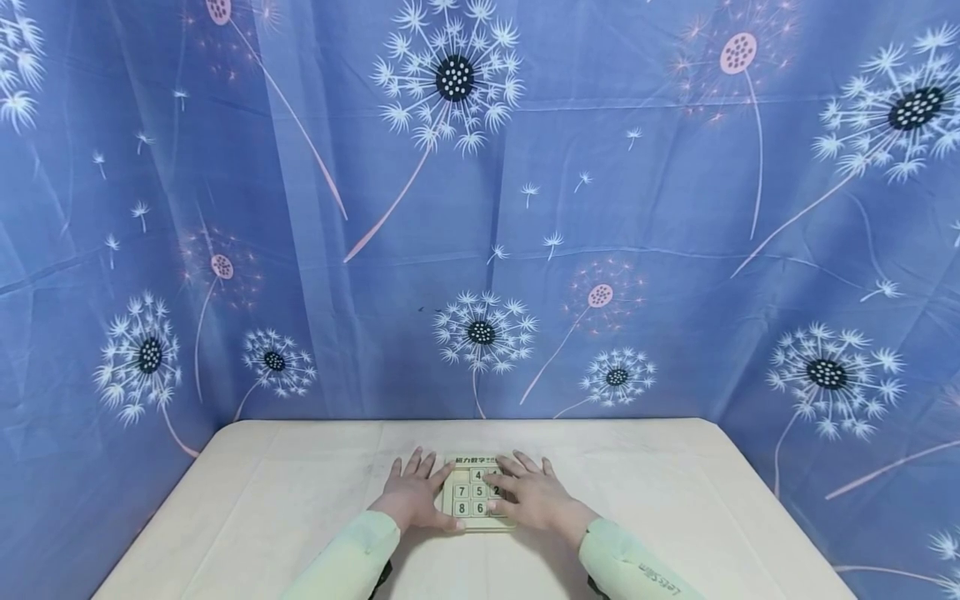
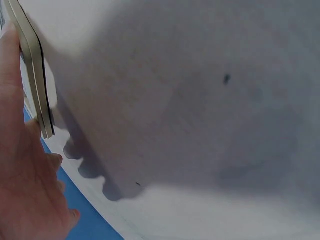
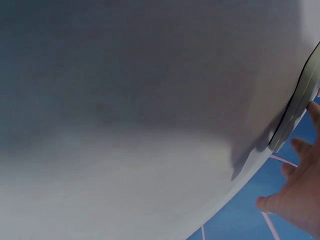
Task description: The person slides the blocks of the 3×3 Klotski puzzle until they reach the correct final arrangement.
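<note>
A pale green number sliding puzzle [image 1: 480, 526] lies flat on the table, with Chinese lettering along its top edge. Tiles 4, 7, 5, 2, 8 and 6 can be read; the top-left slot is bare, and the right column is partly covered by fingers. My left hand [image 1: 411, 495] rests at the puzzle's left side, thumb at the lower corner and index finger at the upper edge, other fingers spread. From the right, my right hand [image 1: 538, 498] reaches over the tiles, thumb near the 6 and index finger near the 4. Both wrist views show the puzzle's side edge [image 2: 36, 70] close to the fingers.
The table [image 1: 300, 500] has a cream cover and rounded far corners. Blue curtains [image 1: 420, 333] with dandelion prints stand behind it and along both sides. Pale green sleeves [image 1: 348, 558] cover both forearms.
</note>
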A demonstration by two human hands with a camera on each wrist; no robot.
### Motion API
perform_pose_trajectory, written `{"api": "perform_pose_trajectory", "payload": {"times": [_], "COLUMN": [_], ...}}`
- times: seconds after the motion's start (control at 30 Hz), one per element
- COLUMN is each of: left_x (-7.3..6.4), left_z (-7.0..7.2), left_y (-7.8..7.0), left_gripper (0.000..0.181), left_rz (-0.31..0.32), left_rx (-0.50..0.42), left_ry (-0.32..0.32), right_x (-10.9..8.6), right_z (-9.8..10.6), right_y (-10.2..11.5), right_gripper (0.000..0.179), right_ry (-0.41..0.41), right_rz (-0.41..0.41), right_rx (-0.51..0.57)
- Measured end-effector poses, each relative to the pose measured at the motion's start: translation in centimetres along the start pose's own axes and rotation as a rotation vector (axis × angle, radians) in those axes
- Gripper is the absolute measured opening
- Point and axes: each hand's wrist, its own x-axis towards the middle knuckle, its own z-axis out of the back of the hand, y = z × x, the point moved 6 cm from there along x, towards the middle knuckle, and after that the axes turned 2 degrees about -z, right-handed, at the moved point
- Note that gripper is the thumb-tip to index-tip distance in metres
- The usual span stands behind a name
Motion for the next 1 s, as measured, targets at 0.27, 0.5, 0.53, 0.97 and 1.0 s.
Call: {"api": "perform_pose_trajectory", "payload": {"times": [0.27, 0.5, 0.53, 0.97, 1.0], "left_x": [0.10, 0.19, 0.16, 0.10, 0.08], "left_z": [0.00, -0.09, -0.10, -0.02, 0.00], "left_y": [-0.03, -0.01, 0.01, -0.05, -0.06], "left_gripper": [0.103, 0.102, 0.102, 0.102, 0.102], "left_rz": [0.007, 0.019, 0.019, 0.017, 0.017], "left_rx": [0.008, 0.012, 0.011, 0.014, 0.014], "left_ry": [0.018, 0.024, 0.025, 0.025, 0.026], "right_x": [0.17, 0.30, 0.35, 0.92, 0.96], "right_z": [0.11, 0.30, 0.29, -0.09, -0.13], "right_y": [0.28, 0.43, 0.45, 0.38, 0.38], "right_gripper": [0.056, 0.054, 0.054, 0.055, 0.055], "right_ry": [-0.008, -0.011, -0.009, 0.006, 0.009], "right_rz": [0.003, 0.006, 0.005, -0.004, -0.006], "right_rx": [-0.024, -0.042, -0.047, -0.080, -0.083]}}
